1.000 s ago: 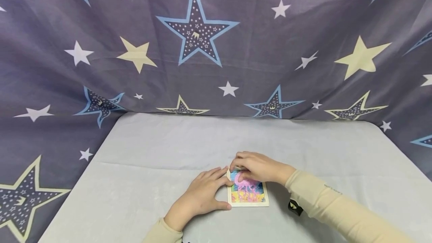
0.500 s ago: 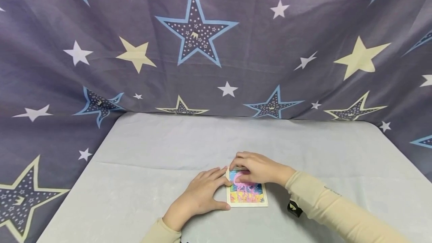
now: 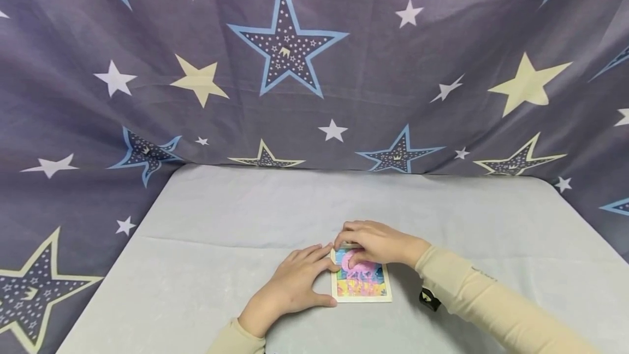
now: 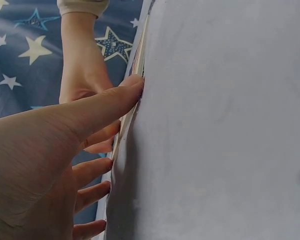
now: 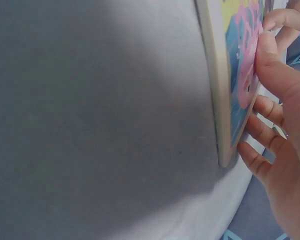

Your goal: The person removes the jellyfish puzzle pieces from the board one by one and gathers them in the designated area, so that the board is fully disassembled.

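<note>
Right hand (image 3: pixel 377 242) grips picture board (image 3: pixel 361 288), covering top; left hand (image 3: pixel 294 282), spread, touches side; starry curtain (image 3: pixel 373 86) behind.

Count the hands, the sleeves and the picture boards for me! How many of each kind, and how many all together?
Hands: 2 (left hand and right hand)
Sleeves: 2 (left sleeve and right sleeve, both beige)
Picture boards: 1 (the board with the pink creature)
Total: 5
</note>
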The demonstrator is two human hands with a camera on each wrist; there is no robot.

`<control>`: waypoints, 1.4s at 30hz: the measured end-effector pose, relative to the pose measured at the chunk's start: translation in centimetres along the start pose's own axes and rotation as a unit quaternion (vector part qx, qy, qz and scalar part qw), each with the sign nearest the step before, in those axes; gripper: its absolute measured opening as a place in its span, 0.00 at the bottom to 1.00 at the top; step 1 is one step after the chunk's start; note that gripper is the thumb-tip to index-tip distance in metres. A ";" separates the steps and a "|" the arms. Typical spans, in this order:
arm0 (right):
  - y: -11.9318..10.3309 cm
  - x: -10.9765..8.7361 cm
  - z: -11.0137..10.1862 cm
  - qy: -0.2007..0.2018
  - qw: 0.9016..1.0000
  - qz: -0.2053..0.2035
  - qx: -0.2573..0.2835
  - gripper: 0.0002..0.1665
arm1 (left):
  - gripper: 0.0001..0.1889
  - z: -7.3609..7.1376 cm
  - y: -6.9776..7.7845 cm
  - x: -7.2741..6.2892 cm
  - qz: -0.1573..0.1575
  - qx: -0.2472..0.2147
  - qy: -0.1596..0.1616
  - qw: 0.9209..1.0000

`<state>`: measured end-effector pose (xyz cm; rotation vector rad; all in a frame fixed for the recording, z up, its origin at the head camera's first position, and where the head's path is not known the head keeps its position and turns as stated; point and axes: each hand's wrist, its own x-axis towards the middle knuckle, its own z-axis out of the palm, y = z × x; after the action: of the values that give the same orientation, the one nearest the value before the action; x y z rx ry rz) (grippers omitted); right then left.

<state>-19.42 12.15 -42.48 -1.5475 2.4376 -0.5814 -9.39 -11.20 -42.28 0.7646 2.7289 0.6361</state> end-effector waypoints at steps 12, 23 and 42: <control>0.0 0.1 0.4 0.012 1.000 0.016 0.008 0.23 | 0.29 0.1 -0.3 -0.1 -0.002 0.000 0.001 1.000; -0.5 -0.3 1.5 0.060 0.995 0.061 0.055 0.19 | 0.28 0.4 -0.2 -0.1 -0.005 0.008 0.008 1.000; -2.8 -1.7 2.4 0.169 0.974 0.148 0.012 0.11 | 0.28 0.6 -0.1 0.2 -0.001 0.014 0.013 1.000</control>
<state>-15.50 12.07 -43.48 -1.1147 2.8246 -0.8701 -9.44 -10.99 -42.88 0.7664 2.7665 0.6128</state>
